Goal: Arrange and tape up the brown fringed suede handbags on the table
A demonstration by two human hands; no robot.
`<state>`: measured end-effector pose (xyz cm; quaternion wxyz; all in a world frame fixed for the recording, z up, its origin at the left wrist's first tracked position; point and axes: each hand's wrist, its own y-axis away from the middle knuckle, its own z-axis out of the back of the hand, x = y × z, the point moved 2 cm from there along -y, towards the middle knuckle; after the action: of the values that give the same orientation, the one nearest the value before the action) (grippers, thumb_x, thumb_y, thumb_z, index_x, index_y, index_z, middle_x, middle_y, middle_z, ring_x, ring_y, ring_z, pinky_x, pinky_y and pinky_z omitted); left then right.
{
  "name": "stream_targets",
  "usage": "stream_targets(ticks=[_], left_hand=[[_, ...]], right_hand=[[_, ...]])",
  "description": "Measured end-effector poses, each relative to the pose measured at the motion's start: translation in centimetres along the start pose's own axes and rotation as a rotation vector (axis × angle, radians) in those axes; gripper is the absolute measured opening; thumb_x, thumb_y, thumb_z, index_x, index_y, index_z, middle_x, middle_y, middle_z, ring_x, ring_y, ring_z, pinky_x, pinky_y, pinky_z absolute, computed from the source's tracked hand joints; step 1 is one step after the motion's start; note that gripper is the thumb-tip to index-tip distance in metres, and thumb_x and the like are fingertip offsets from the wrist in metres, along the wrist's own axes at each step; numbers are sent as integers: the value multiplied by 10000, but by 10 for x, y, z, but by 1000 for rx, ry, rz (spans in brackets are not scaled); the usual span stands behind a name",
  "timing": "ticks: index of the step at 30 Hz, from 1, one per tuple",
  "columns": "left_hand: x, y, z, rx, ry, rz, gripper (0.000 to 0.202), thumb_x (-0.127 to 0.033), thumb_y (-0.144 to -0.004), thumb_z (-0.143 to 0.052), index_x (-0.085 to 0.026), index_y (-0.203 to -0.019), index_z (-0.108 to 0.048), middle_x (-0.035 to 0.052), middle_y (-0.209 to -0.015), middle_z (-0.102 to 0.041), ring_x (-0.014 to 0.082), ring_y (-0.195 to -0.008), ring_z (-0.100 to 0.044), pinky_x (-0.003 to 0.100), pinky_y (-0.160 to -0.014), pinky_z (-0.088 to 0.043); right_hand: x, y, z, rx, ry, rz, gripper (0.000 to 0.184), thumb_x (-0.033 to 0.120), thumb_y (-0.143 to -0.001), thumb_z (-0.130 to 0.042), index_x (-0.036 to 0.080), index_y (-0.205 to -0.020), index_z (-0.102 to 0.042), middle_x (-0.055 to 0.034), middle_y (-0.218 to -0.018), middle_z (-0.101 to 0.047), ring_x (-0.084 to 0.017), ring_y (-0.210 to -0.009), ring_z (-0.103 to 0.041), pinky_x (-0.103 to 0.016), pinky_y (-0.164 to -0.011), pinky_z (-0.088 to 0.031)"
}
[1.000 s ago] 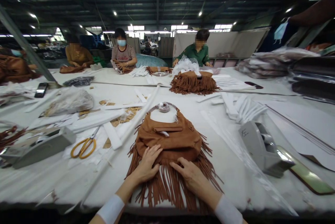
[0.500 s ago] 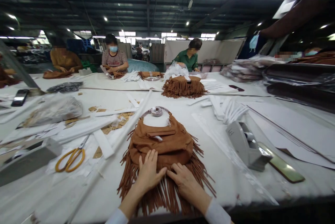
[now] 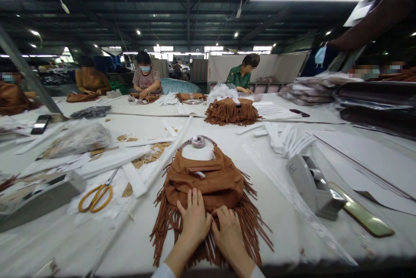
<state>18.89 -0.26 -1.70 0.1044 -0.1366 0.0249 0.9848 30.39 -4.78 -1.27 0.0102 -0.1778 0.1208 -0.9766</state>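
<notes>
A brown handbag point(image 3: 203, 182) with long fringe lies on the white table in front of me, its handle pointing away and a wrapped roll sitting within the handle's loop. My left hand point(image 3: 194, 219) rests flat on the lower front of the bag, fingers stretched out. Beside it, my right hand point(image 3: 229, 228) lies over the bag's bottom edge and the upper fringe, its fingers slightly bent and thumb apart. Both thumbs are close together. Under my palms and wrists part of the fringe point(image 3: 258, 221) is hidden.
Yellow-handled scissors point(image 3: 95, 198) and a grey tape dispenser point(image 3: 42, 195) lie left; another tape dispenser point(image 3: 315, 187) stands right, by a shiny greenish bar point(image 3: 364, 215). White strips point(image 3: 282, 139) and a plastic-wrapped bundle point(image 3: 79, 139) lie around. Another fringed bag point(image 3: 232, 112) sits farther back, where several people work.
My hands have drawn slightly closer together on the bag. The whole view has shifted a little, so the bag and table appear lower and more to the right.
</notes>
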Motion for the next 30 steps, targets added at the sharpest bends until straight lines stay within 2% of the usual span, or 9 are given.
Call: stream_targets(ticks=[3,6,10,13,20,23,25,30], left_hand=[[1,2,1,-25,-28,-27,723,-186,-776,-406,-62,-1472,-253,181,-1558,-207,371,-1440,-152,748,-1066,-109],[5,2,1,-11,-60,-49,723,-136,-767,-393,-64,-1472,-252,173,-1562,-197,362,-1441,-165,742,-1064,-152],[15,5,0,40,-118,-86,755,-40,-741,-335,-65,-1484,-206,149,-1574,-147,305,-1453,-161,696,-1088,-188],[25,10,-3,61,-156,-128,763,17,-731,-288,-88,-1484,-230,126,-1579,-121,266,-1456,-167,632,-1124,-191],[49,16,2,112,-180,-241,889,92,-622,-294,-137,-1481,-265,85,-1580,-112,225,-1457,-169,540,-1158,-201],[63,18,2,169,-152,-329,960,89,-574,-317,-200,-1487,-252,44,-1576,-152,200,-1459,-159,490,-1176,-196],[76,22,-3,166,-140,-372,988,99,-566,-316,-260,-1483,-242,16,-1572,-167,193,-1459,-153,474,-1183,-193],[115,37,-28,51,-97,-447,982,116,-640,-328,-414,-1451,-163,-22,-1553,-218,242,-1435,-236,475,-1142,-308]], right_hand=[[6,2,-3,-39,57,-39,66,165,-868,-551,226,-857,-574,-48,-923,-605,-244,-887,-543,-376,-767,-402],[7,3,-3,-44,93,-34,98,132,-856,-544,227,-865,-569,-47,-924,-602,-240,-889,-540,-372,-766,-403],[-7,8,-2,-45,176,-47,190,53,-834,-516,225,-897,-567,-55,-929,-595,-249,-899,-536,-378,-766,-396],[-19,14,1,-57,231,-70,230,37,-843,-495,223,-957,-569,-67,-951,-591,-258,-901,-532,-386,-756,-396],[-39,11,8,-54,179,-31,304,-29,-849,-410,195,-948,-589,-84,-919,-595,-254,-883,-525,-385,-780,-417],[-49,8,15,-39,146,-5,326,-50,-842,-389,189,-901,-603,-77,-887,-601,-241,-872,-537,-378,-809,-433],[-56,10,20,-41,131,-6,325,-50,-838,-403,195,-896,-609,-67,-891,-608,-232,-878,-549,-366,-815,-446],[-74,23,27,-72,104,-44,243,44,-887,-443,212,-840,-612,-40,-860,-616,-205,-844,-579,-337,-764,-477]])
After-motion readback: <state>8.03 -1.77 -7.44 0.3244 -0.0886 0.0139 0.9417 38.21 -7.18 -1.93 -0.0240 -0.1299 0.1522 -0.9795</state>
